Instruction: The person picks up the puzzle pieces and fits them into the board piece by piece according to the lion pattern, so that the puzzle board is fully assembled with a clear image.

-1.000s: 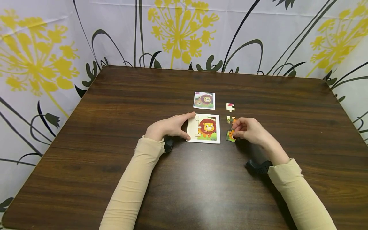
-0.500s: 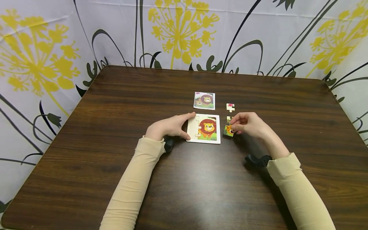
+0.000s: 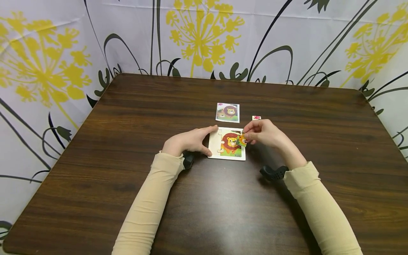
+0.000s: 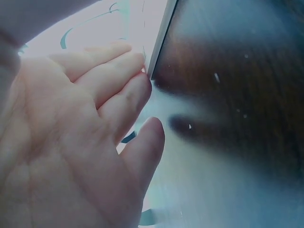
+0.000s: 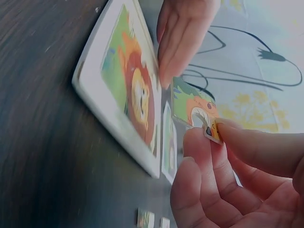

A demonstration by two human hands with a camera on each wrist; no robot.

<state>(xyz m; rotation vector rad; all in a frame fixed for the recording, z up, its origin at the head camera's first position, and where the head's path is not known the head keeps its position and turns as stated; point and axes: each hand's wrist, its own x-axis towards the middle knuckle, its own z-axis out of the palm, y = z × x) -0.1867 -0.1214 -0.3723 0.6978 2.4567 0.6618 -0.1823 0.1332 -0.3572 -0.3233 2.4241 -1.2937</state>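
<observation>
A white-framed lion puzzle board (image 3: 214,144) lies on the table, its right part filled with pieces and its left strip bare. My left hand (image 3: 188,141) rests at the board's left side, thumb and index finger spread to its two left corners. In the left wrist view the left hand's fingers (image 4: 121,107) look nearly straight. Above the board's right side, my right hand (image 3: 266,132) pinches a puzzle piece (image 3: 242,140) between thumb and fingers. That puzzle piece (image 5: 192,104) shows orange and green in the right wrist view, tilted and clear of the board.
A small picture card (image 3: 227,113) of the lions lies just behind the board. One loose piece (image 3: 256,117) shows beyond my right hand; another loose piece (image 5: 145,218) appears in the right wrist view. A patterned curtain (image 3: 137,35) hangs behind the dark wooden table (image 3: 95,159).
My right hand has lifted the puzzle piece from the right of the board and moved it left over the board's right side. The left hand has stayed in place.
</observation>
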